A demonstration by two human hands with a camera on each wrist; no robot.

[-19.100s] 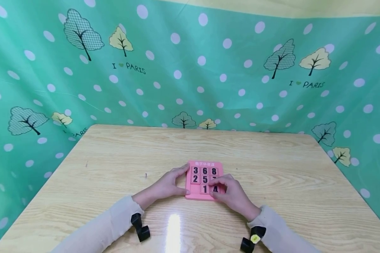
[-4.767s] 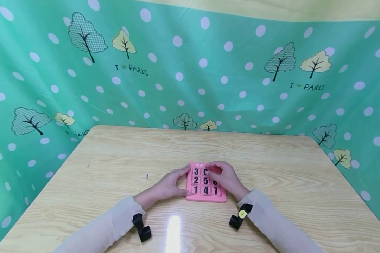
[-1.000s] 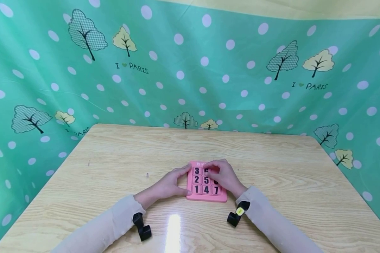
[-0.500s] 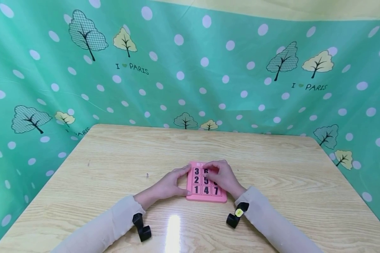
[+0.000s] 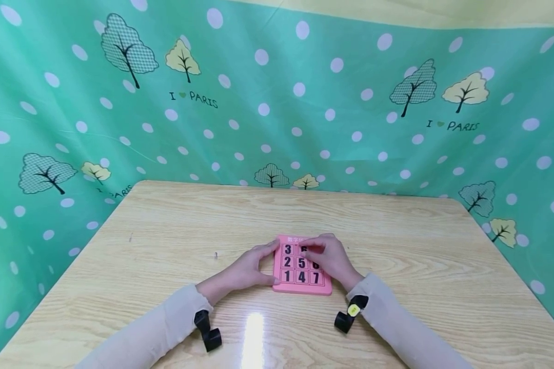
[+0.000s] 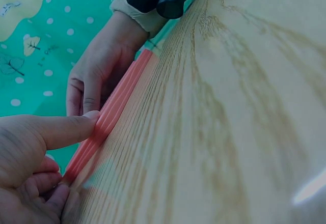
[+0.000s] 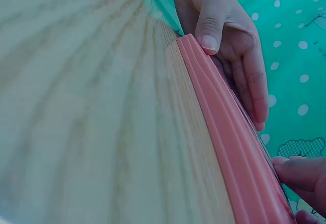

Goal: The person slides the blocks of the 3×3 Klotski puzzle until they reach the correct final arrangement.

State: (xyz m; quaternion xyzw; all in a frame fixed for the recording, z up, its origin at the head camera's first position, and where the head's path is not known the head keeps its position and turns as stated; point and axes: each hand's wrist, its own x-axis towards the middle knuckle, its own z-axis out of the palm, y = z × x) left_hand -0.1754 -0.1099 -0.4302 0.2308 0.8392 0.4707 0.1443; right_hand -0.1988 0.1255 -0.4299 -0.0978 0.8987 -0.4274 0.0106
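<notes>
Curtain: green cloth (image 5: pixel 277 66) with white dots and printed trees is hung beyond the table, from 9 through 12 to 3 o'clock, 12 being taken as straight ahead of the person.
Table: the pale wooden table (image 5: pixel 212 215) is bounded by a straight edge at 12 and slanting edges toward 9 and 3.
Sleeves: the left sleeve (image 5: pixel 138 328) is brought in from 7 o'clock, the right sleeve (image 5: pixel 401 328) from 5.
Puzzle board: the pink puzzle board (image 5: pixel 300 288) is laid flat near the table's middle. Its heading is pointed at 12; its long axis, foreshortened, appears to be aligned from 12 to 6. Wood is seen on all sides, well out to the table's edges at 12 and 3; the 9 o'clock side is bordered by the left hand (image 5: pixel 242 269).
Left fingers: the board is held by a wide-spread thumb and forefinger, at its 7 and 11 o'clock corners.
Right fingers: those of the right hand (image 5: pixel 334 260) are bent, thumb and forefinger narrowly parted at the 6 tile (image 5: pixel 303 249); whether it is gripped cannot be told.
Number tiles: 3, 2, 1 are read down the 9 o'clock column; 5 and 4 are set below the 6, and 7 at the 5 o'clock corner. The 1 o'clock corner is hidden by the right hand.
</notes>
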